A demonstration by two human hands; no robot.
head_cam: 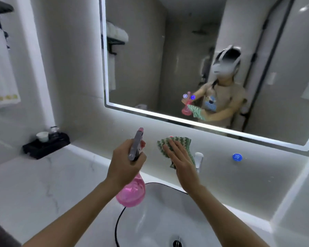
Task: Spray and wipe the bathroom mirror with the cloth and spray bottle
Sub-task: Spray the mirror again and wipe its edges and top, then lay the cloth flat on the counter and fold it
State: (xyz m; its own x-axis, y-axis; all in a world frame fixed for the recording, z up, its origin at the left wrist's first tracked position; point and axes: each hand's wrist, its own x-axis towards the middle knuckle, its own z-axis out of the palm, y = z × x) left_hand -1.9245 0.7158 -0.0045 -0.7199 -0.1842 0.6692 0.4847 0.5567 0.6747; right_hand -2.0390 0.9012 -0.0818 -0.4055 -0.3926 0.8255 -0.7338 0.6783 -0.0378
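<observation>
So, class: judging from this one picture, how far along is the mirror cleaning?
Done: both tools are picked up. The left hand grips the pink spray bottle, its nozzle aimed toward the mirror. In hand: the right hand carries the green cloth on flat fingers, below the glass. Left: no spray or wipe marks are visible, so apparently all the spraying and wiping.

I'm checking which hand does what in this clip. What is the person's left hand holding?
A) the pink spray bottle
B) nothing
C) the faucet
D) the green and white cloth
A: the left hand grips the neck of the pink spray bottle, nozzle aimed toward the mirror, while the right hand carries the green and white cloth on flat fingers.
</observation>
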